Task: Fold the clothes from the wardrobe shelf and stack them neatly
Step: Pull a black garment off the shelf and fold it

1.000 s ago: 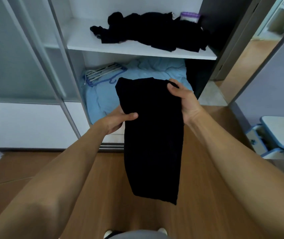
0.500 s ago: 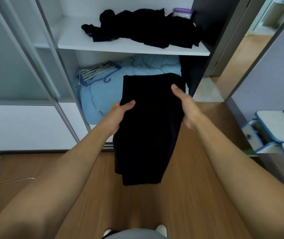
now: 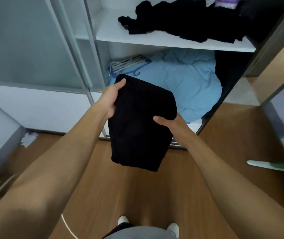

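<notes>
I hold a folded black garment [image 3: 137, 128] in front of the open wardrobe, above the wooden floor. My left hand [image 3: 111, 99] grips its upper left edge, thumb on top. My right hand [image 3: 168, 123] grips the right edge lower down, thumb over the cloth and fingers hidden beneath. The garment hangs doubled over, tilted, its lower end free. A loose heap of black clothes [image 3: 189, 21] lies unfolded on the white wardrobe shelf [image 3: 155, 41] above.
Under the shelf lies a light blue duvet [image 3: 181, 80] with a bundle of hangers [image 3: 129, 63] at its left. A sliding door frame [image 3: 72, 49] stands left. White furniture [image 3: 275, 166] sits at the right, a cable [image 3: 0, 188] on the floor left.
The long hanging garment has been folded up to about half its length. My right hand moved from the top edge down the right side. The view swung to the left.
</notes>
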